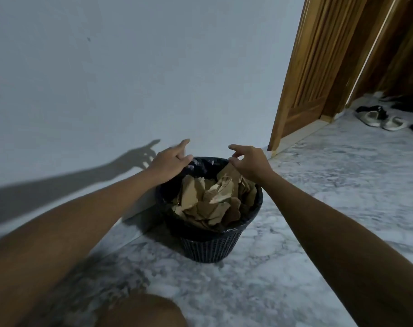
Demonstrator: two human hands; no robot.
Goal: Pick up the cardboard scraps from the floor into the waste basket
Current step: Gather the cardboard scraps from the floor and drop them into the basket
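A black slatted waste basket [208, 249] with a black liner stands on the marble floor beside the wall. It is filled with brown cardboard scraps [210, 201]. My left hand [170, 162] hovers over the basket's far left rim, fingers loosely spread and holding nothing. My right hand [246, 161] hangs over the far right rim, just above a scrap, fingers relaxed and slightly curled, with nothing in it. I see no scraps on the visible floor.
A pale wall [130, 79] runs along the left, close behind the basket. A wooden door frame [302, 90] stands at right. A pair of light shoes [380, 119] lies on the floor beyond it. My knee [142, 312] shows at the bottom.
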